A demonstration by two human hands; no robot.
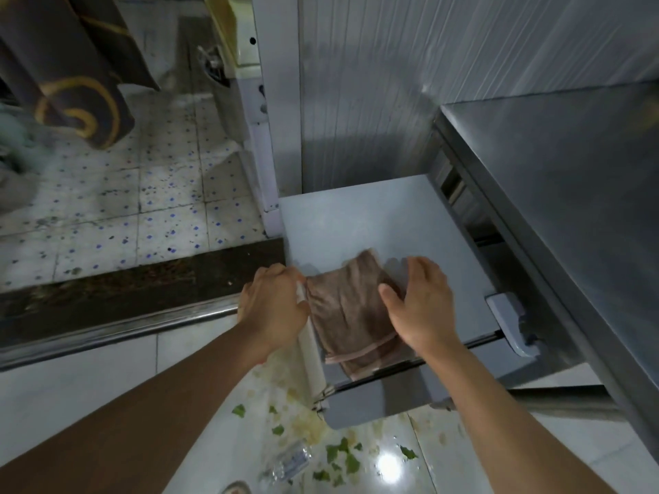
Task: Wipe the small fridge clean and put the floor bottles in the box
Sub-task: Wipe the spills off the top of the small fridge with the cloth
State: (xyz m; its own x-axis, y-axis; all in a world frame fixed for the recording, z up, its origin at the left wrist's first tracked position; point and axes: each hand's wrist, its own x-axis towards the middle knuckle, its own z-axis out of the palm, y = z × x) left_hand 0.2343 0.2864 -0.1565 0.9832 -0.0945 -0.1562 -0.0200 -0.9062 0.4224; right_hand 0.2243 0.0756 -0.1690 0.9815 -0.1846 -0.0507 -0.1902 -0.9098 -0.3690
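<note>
Over on the left the tiled floor (107, 215) is looking pretty grubby, and a clear plastic bottle (289, 461) is lying on the white floor down by the person's feet among green scraps (342, 454), so that half of the job is waiting. The left hand (274, 308) is curling its fingers over the left edge of the small fridge (356, 222), looks like it's bracing it. A brown cloth (349, 311) is sitting folded on the fridge top between both hands. The right hand (417, 304) is hovering at the cloth's right side, fingers straight and loose, touching or about to, can't tell which. I'd say press the palm flat on the cloth and be sweeping in long overlapping strokes front to back, keeping the left hand steadying. No box in view.
</note>
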